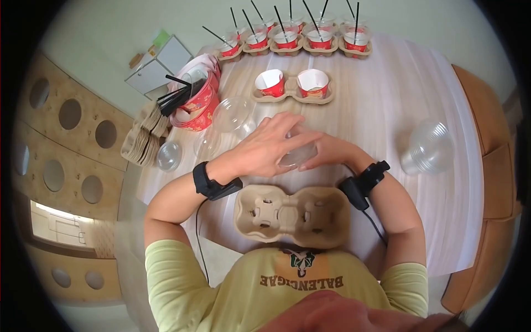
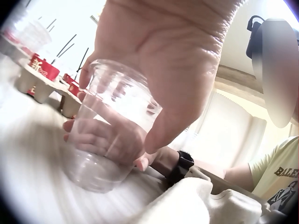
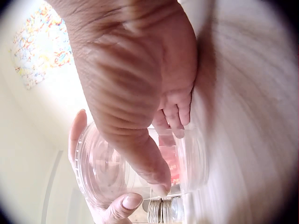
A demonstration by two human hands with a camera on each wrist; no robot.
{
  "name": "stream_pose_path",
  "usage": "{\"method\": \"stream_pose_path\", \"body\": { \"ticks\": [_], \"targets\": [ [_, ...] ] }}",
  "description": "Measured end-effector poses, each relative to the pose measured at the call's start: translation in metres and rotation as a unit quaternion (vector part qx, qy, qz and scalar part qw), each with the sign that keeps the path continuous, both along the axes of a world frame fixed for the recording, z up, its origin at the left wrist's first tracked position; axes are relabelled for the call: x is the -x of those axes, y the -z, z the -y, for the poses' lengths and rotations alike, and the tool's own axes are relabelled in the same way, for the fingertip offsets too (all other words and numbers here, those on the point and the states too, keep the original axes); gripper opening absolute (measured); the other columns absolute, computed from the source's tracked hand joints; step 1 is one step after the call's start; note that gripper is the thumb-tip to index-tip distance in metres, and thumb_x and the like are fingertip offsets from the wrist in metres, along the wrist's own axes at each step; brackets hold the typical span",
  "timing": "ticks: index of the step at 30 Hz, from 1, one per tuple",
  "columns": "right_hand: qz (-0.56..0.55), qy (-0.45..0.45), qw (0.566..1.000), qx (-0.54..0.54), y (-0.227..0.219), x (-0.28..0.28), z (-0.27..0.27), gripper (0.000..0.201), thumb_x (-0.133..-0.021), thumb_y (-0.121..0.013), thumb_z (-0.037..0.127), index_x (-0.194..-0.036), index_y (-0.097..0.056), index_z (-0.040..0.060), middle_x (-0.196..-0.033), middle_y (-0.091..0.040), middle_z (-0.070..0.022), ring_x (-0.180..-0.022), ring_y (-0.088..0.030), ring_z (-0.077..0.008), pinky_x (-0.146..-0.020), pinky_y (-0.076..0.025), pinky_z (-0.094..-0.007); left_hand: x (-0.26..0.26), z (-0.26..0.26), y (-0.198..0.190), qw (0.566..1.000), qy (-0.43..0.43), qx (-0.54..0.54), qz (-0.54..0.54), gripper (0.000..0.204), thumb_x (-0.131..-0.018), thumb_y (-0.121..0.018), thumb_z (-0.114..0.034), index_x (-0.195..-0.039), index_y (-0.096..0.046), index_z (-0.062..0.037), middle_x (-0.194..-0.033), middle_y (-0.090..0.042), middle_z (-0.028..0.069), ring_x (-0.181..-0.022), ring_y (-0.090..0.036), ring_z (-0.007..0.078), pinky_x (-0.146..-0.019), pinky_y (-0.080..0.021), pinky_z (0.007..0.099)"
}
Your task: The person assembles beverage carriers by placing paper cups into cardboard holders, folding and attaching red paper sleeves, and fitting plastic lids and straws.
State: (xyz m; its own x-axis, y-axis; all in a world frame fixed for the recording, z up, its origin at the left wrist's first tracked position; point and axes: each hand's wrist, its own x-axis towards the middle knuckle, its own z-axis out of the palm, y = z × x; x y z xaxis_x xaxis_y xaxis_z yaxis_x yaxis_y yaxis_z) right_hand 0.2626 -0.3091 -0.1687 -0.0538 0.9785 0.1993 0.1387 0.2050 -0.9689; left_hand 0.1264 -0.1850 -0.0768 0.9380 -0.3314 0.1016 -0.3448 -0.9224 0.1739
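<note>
A clear plastic cup (image 1: 299, 155) stands upright on the table between both hands. From above, my left hand (image 1: 271, 145) grips its top, with the thumb and fingers spread round the rim, as the left wrist view shows. Lower down, my right hand (image 1: 331, 151) holds the cup's side, its thumb and fingers on opposite sides of the wall (image 3: 189, 158). Just in front of the body lies a two-cup pulp carrier (image 1: 289, 213) with nothing in its wells. Beyond the hands, two red paper cups (image 1: 313, 84) sit in another pulp carrier (image 1: 292, 97).
At the back, a row of carriers holds red cups with clear tops and black straws (image 1: 286, 39). Left stand a red bucket (image 1: 206, 115), wrapped black straws (image 1: 176, 99), stacked carriers (image 1: 142, 141) and clear round plastic pieces (image 1: 235, 112). Nested clear cups (image 1: 428, 148) lie right.
</note>
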Motion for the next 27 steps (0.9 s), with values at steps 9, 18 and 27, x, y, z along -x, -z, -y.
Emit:
{"method": "stream_pose_path", "body": {
  "ticks": [9,18,27],
  "targets": [
    [-0.069,-0.005,0.998,0.004,0.005,-0.001,-0.002,0.093,-0.066,-0.071,0.014,-0.137,-0.011,0.0075,-0.131,-0.033,-0.0118,-0.122,-0.031,-0.0197,-0.104,-0.021,-0.035,-0.015,-0.028,-0.068,0.987,-0.058,-0.022,0.146,0.069,-0.064,-0.067,-0.018,-0.127,-0.039,-0.0178,-0.122,-0.038,0.0176,-0.111,-0.037,0.035,-0.093,-0.032,0.0428],
    [-0.046,-0.017,0.999,0.008,0.005,-0.004,-0.005,0.08,-0.074,-0.064,0.013,-0.137,-0.015,0.011,-0.118,-0.046,-0.0082,-0.117,-0.037,-0.017,-0.102,-0.023,-0.0357,-0.086,-0.11,-0.05,0.972,-0.195,-0.042,0.127,0.071,-0.067,-0.066,-0.021,-0.129,-0.033,-0.0183,-0.122,-0.039,0.0193,-0.113,-0.036,0.0365,-0.096,-0.031,0.0409],
    [-0.021,-0.012,1.0,0.012,0.014,-0.007,-0.008,0.063,-0.077,-0.062,0.015,-0.132,-0.031,0.0128,-0.116,-0.048,-0.0089,-0.113,-0.041,-0.0185,-0.098,-0.03,-0.0338,-0.1,-0.113,-0.024,0.974,-0.2,-0.071,0.08,0.073,-0.067,-0.066,-0.023,-0.131,-0.03,-0.0203,-0.122,-0.036,0.0229,-0.114,-0.035,0.0373,-0.095,-0.031,0.0429]
  ]
}}
